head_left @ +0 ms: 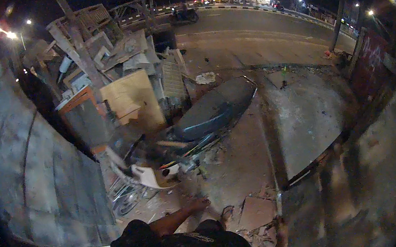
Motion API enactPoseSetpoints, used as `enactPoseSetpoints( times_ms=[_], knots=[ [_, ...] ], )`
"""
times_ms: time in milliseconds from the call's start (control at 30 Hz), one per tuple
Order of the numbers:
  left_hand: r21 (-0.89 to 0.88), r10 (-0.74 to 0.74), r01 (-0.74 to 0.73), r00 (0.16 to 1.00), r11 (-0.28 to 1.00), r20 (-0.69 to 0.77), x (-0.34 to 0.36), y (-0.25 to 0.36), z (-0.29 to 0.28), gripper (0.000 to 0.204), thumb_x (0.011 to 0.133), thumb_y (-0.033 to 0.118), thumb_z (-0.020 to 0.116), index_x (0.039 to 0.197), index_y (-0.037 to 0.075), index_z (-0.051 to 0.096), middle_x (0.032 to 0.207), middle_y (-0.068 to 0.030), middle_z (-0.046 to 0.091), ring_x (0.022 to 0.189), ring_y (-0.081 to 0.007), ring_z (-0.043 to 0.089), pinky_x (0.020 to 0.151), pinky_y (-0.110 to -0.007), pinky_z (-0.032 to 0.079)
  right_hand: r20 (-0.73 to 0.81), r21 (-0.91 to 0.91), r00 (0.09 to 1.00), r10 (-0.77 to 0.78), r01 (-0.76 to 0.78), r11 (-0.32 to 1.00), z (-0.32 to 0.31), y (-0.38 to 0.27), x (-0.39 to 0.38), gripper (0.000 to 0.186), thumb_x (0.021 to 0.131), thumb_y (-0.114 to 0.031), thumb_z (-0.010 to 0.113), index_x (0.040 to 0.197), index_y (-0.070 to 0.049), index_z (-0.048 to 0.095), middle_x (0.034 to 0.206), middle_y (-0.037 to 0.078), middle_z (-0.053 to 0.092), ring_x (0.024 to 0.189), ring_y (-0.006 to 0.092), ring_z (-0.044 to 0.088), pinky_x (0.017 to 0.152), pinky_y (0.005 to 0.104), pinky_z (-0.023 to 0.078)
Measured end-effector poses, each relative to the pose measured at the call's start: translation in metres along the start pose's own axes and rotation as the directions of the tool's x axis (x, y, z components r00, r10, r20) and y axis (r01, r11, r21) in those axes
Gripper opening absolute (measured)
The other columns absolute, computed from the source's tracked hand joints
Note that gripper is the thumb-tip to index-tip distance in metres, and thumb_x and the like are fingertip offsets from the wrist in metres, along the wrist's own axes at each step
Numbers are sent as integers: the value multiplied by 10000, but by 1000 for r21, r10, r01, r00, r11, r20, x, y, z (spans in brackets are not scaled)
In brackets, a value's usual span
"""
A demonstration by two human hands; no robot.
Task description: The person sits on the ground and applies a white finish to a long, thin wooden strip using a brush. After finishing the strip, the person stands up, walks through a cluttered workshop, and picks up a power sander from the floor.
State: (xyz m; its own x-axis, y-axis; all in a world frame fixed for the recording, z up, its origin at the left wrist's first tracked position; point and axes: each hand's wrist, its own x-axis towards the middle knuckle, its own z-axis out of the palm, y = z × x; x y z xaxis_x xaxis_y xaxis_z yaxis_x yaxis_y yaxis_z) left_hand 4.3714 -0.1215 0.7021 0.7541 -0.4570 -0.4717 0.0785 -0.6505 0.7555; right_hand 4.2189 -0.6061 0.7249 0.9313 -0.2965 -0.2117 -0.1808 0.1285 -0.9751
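Note:
My left hand (200,204) reaches forward over the ground at the lower middle, with the forearm bent across in front of my dark shirt. Its fingers are dim and blurred, and I make out nothing held in it. Nearest to it stands a parked motorbike (216,110) with a long dark seat and a pale front panel (148,177). At the lower right my right hand (280,233) hangs low beside broken rubble (265,236), dark and smeared, so its fingers do not show clearly. A flat reddish slab (258,211) lies just ahead of it.
Discarded wood and boards (133,96) are heaped behind the motorbike. A grey metal sheet wall (55,175) rises at my left, and a low wall (352,189) runs along my right. Beyond the pavement lies a road (246,26) with a rider on a motorcycle (185,16).

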Motion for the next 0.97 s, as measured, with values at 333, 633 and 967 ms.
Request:
enactPoseSetpoints(
  times_ms=[333, 633, 967],
  knots=[
    [-242, 48, -73, 993, 968, -107, 224, 287, -105, 498, 947, 405, 594, 1264, 21, 603, 1179, -182, 654, 1050, -288, 625, 960, -388, 463, -49, -829, 934, 353, -235, 508, -198, 143, 165, 389, 904, -358, 622, 1052, -1, 660, 838, 115, 695, 704, 230, 671, 649, 413, 526],
    [-283, -40, 4, 992, 959, -123, 384, 365, -158, 467, 963, 378, 587, 1237, 1, 606, 1122, -134, 672, 972, -212, 646, 871, -338, 488, -83, -588, 965, 249, -249, 770, -100, -35, 519, 424, 873, -341, 672, 1091, 23, 663, 924, 134, 702, 772, 203, 663, 676, 380, 528],
    [-539, -242, 117, 956, 834, -168, 613, 377, -179, 459, 969, 328, 591, 1299, 11, 560, 1132, -155, 647, 979, -218, 634, 862, -355, 498, -34, -336, 977, 211, -210, 918, -84, -255, 845, 443, 884, -273, 685, 1218, 10, 618, 1091, 138, 698, 856, 177, 666, 707, 313, 538]
  ],
)
